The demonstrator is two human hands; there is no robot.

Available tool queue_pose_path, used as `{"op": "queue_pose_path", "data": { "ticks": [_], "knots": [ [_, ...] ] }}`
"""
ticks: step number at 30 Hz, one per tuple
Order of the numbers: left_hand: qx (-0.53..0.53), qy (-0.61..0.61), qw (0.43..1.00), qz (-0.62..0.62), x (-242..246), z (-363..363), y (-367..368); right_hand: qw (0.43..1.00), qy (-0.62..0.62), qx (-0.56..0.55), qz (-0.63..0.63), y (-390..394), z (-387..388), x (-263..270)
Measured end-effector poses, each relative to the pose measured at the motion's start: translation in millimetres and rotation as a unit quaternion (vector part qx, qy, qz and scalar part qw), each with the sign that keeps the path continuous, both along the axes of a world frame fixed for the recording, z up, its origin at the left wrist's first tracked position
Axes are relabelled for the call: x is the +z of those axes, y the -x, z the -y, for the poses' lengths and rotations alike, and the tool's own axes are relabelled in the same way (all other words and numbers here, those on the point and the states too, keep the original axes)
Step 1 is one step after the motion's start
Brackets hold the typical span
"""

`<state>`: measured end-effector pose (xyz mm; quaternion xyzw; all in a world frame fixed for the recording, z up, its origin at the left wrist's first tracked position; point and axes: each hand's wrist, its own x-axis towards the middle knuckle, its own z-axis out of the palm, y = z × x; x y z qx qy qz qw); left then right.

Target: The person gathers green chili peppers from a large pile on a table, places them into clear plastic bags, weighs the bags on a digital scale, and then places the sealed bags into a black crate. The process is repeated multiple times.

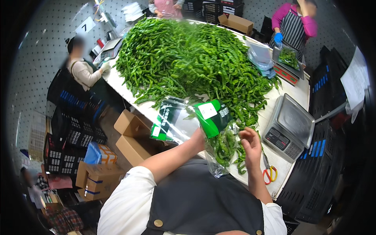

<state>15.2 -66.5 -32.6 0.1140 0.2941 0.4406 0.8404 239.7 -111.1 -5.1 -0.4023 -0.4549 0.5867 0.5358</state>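
Observation:
A clear plastic bag point(216, 152) with a green printed label panel hangs in front of my apron, partly filled with green peppers point(224, 147). My left hand point(200, 138) grips it at the left side; the bag hides most of its fingers. Just right of the bag is my right hand point(251, 144), raised with fingers apart and slightly curled, and no pepper shows in it. Flat printed plastic bags point(171, 120) lie stacked on the table's edge to the left. Beyond both hands, a large heap of green peppers point(188, 55) covers much of the white table point(271, 101).
A digital scale point(289, 126) stands at right, with scissors point(269, 174) near the table edge. Another scale point(286, 70) carries a filled bag. Open cardboard boxes point(132, 135) and black crates point(70, 135) stand at left. Co-workers point(85, 70) are around the table.

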Motion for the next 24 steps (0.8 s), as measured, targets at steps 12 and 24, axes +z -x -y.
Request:
{"op": "queue_pose_path", "data": {
  "ticks": [12,24],
  "knots": [
    [-0.147,-0.183,0.968,-0.095,33.9,10.9,23.4,0.938,0.289,0.104,-0.163,-5.9,26.6,-60.5],
    [-0.329,-0.169,0.925,-0.089,16.4,61.5,-6.9,0.943,0.235,-0.191,-0.139,-37.4,200.9,-14.4]
  ]
}}
